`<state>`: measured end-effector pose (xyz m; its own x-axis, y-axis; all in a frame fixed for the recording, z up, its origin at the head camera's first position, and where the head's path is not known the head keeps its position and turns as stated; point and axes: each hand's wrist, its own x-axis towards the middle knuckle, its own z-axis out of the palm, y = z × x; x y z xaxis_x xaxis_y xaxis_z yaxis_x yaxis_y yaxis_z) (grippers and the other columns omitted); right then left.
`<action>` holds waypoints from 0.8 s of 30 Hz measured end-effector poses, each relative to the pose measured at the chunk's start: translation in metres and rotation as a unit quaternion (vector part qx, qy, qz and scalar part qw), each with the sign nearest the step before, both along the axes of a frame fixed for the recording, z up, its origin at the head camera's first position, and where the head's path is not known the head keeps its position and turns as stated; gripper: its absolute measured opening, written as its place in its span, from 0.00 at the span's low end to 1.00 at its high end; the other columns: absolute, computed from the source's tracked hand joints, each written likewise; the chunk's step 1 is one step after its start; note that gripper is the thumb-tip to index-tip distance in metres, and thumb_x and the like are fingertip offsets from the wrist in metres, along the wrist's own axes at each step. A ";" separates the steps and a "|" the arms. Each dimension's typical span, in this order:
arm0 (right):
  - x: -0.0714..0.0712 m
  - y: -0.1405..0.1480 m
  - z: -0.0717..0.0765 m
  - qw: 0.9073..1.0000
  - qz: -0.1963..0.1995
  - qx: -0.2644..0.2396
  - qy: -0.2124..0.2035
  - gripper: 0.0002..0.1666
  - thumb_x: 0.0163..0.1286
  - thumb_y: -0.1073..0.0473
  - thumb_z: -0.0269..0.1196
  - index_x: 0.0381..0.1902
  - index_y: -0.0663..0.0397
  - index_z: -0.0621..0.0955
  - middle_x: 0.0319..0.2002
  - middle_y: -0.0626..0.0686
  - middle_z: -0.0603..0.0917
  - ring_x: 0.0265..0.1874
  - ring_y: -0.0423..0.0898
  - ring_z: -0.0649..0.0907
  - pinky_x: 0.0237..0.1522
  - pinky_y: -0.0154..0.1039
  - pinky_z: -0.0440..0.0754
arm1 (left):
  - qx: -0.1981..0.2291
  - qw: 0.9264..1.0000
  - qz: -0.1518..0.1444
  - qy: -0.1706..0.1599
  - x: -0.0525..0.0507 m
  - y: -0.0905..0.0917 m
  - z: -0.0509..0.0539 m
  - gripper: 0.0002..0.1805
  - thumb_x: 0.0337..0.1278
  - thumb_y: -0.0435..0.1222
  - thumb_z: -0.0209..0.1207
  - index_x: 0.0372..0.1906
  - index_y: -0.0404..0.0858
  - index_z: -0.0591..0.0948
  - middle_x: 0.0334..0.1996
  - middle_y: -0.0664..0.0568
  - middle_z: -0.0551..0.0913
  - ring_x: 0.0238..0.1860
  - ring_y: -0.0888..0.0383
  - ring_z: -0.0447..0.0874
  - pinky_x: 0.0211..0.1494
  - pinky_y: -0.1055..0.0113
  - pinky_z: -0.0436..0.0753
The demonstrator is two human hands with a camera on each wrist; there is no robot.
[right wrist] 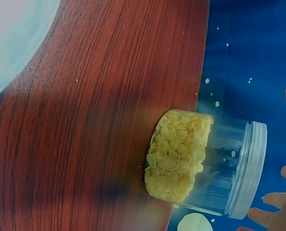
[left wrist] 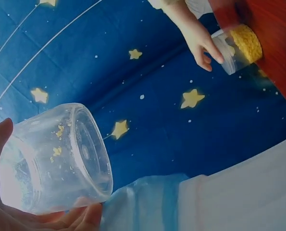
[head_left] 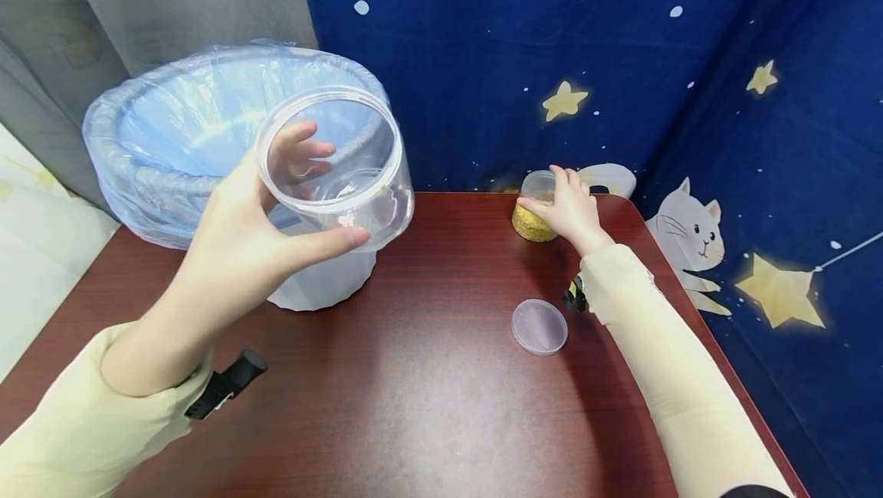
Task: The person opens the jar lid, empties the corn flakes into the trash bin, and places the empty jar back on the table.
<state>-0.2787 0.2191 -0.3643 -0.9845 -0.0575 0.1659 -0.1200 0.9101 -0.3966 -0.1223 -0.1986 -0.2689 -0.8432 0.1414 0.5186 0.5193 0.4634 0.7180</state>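
Observation:
My left hand (head_left: 241, 230) grips a large clear plastic jar (head_left: 393, 199) from the side, thumb on the near side and fingers behind. The jar is tilted in the air before the lined bin, its mouth turned toward the head view. A few yellow bits show on its wall (left wrist: 56, 139) in the left wrist view. At the table's far right, my right hand (head_left: 576, 211) is beside the top of a lidded jar (head_left: 533, 224) of yellow flakes, which stands upright. In the right wrist view its thumb is away from that jar's lid (right wrist: 248, 173), its fingers loosely spread near the rim.
A bin (head_left: 324, 276) lined with a light-blue bag (head_left: 159, 199) stands on the far left of the brown table (head_left: 428, 375). A round clear lid (head_left: 539, 327) lies flat, nearer than the flake jar. A blue starry curtain (head_left: 469, 61) hangs behind the table.

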 end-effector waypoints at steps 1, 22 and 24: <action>0.000 0.000 -0.001 1.000 -0.002 -0.001 -0.002 0.59 0.55 0.25 0.59 0.73 0.54 0.56 0.69 0.63 0.57 0.66 0.65 0.58 0.61 0.68 0.54 | -0.001 1.000 -0.001 -0.007 0.019 0.015 0.017 0.57 0.25 0.46 0.80 0.69 0.58 0.63 0.59 0.60 0.75 0.58 0.60 0.72 0.56 0.64 0.67; -0.007 0.002 -0.011 0.999 -0.013 0.019 -0.041 0.58 0.60 0.28 0.58 0.75 0.56 0.50 0.70 0.69 0.51 0.67 0.69 0.53 0.60 0.70 0.53 | -0.017 0.994 0.007 -0.110 0.044 0.057 0.016 0.52 0.32 0.46 0.78 0.69 0.46 0.65 0.58 0.57 0.75 0.57 0.54 0.74 0.58 0.56 0.67; -0.008 0.003 -0.013 0.999 -0.015 0.014 -0.044 0.58 0.61 0.29 0.58 0.75 0.56 0.50 0.70 0.69 0.51 0.67 0.69 0.54 0.60 0.70 0.52 | -0.021 0.993 0.010 -0.119 0.041 0.058 0.010 0.52 0.32 0.47 0.78 0.69 0.46 0.65 0.58 0.56 0.75 0.56 0.53 0.74 0.58 0.55 0.68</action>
<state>-0.2868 0.2220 -0.3772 -0.9965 -0.0312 0.0778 -0.0584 0.9240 -0.3779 -0.0811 -0.1407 -0.2587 -0.9441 0.1402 0.2985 0.3275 0.5042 0.7991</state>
